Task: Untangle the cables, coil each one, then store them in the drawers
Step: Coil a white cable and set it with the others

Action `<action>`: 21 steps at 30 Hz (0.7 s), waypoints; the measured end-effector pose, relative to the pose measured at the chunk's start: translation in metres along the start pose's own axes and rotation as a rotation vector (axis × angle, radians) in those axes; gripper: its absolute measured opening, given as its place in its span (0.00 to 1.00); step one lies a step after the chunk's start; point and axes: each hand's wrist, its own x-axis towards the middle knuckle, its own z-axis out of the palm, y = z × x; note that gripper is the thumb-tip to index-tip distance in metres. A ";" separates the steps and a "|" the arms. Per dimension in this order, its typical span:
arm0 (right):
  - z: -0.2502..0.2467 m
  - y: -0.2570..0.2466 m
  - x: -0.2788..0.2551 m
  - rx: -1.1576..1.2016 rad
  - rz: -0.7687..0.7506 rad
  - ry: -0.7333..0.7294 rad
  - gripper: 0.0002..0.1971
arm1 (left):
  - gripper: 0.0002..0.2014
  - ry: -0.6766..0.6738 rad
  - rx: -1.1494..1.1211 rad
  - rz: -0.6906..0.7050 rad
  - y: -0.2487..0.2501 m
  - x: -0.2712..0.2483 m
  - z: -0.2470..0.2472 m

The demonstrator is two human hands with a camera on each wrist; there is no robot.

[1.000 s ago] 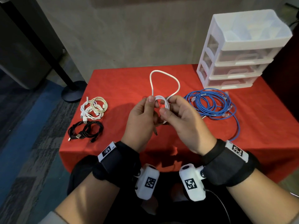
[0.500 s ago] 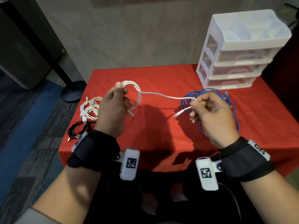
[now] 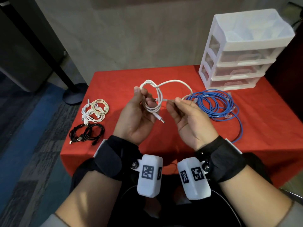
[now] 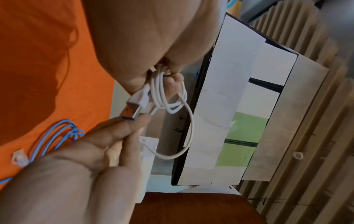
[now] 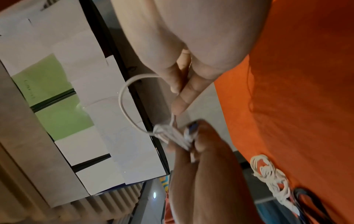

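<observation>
My left hand [image 3: 142, 99] is raised over the red table [image 3: 118, 79] and grips a small coil of the white cable [image 3: 154, 105], thumb on top. The cable's USB plug [image 3: 161, 120] hangs below the coil. My right hand [image 3: 173, 102] pinches the same cable close beside the coil, and a free loop [image 3: 177, 81] arches between the two hands. In the left wrist view the coil [image 4: 162, 92] and plug [image 4: 132, 112] sit in my fingers. In the right wrist view the loop [image 5: 122, 98] runs from my fingers [image 5: 182, 97] to the coil [image 5: 172, 134].
A white drawer unit [image 3: 242, 58] with three shut drawers stands at the back right. A loose blue cable [image 3: 213, 104] lies in front of it. Coiled white and cream cables [image 3: 95, 110] and black cables [image 3: 86, 133] lie at the left edge.
My hands were apart with the white cable stretched between them. They have come back together, and a new slack loop now arches between them at the left hand's coil.
</observation>
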 end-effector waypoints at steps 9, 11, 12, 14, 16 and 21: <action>0.004 0.026 -0.005 -0.413 -0.037 0.040 0.09 | 0.19 0.020 0.047 0.109 -0.023 0.000 0.001; 0.001 0.028 -0.009 -0.507 -0.060 0.045 0.08 | 0.18 0.009 0.097 0.150 -0.023 0.000 -0.003; -0.001 0.027 -0.011 -0.545 -0.069 0.019 0.07 | 0.18 -0.003 0.158 0.169 -0.023 0.001 -0.005; -0.006 0.020 -0.013 -0.685 -0.101 -0.105 0.05 | 0.18 -0.010 0.317 0.207 -0.018 0.000 -0.009; -0.011 0.008 -0.013 -0.906 -0.166 -0.239 0.05 | 0.17 0.021 0.479 0.251 -0.012 -0.002 -0.015; -0.013 -0.023 -0.028 -1.450 -0.838 -0.287 0.23 | 0.19 0.122 0.904 0.348 0.002 -0.004 -0.025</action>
